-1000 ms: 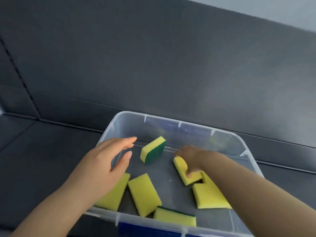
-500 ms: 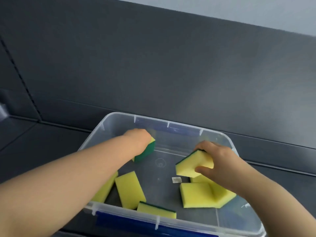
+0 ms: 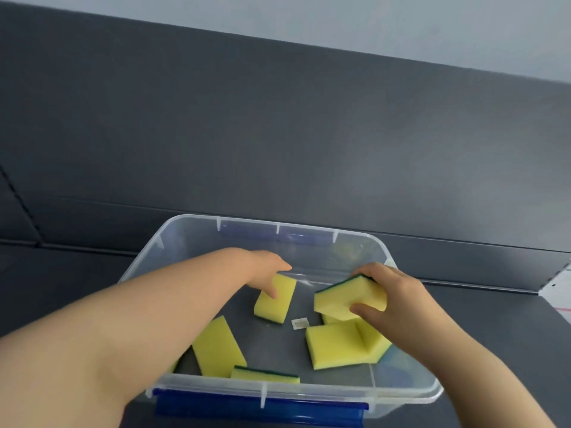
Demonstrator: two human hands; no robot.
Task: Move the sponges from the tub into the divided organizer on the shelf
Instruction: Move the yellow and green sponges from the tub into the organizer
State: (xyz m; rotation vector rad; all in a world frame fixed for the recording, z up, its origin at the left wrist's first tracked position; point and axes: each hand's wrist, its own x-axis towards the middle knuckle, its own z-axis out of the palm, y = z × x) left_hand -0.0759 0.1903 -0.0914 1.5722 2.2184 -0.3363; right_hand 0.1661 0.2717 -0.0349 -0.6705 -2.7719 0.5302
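Observation:
A clear plastic tub (image 3: 191,225) with blue latches sits in front of me on a dark surface. Several yellow sponges with green scouring backs lie inside. My left hand (image 3: 265,270) grips one sponge (image 3: 276,302) near the tub's middle, thumb on its yellow face, fingers over its far end. My right hand (image 3: 398,301) holds a second sponge (image 3: 343,299) lifted above the tub floor, green side away from me. Loose sponges lie at the front left (image 3: 217,347), front edge (image 3: 264,373) and right (image 3: 336,344). The organizer and shelf are out of view.
The dark grey surface (image 3: 61,288) runs around the tub, with a dark panel (image 3: 278,134) rising behind it. A small white label (image 3: 299,323) sticks to the tub floor. A pale floor patch (image 3: 559,291) shows at the far right.
My left hand reached into the tub and closed on a sponge, turning its yellow face up. My right hand took up a sponge from the right side and raised it.

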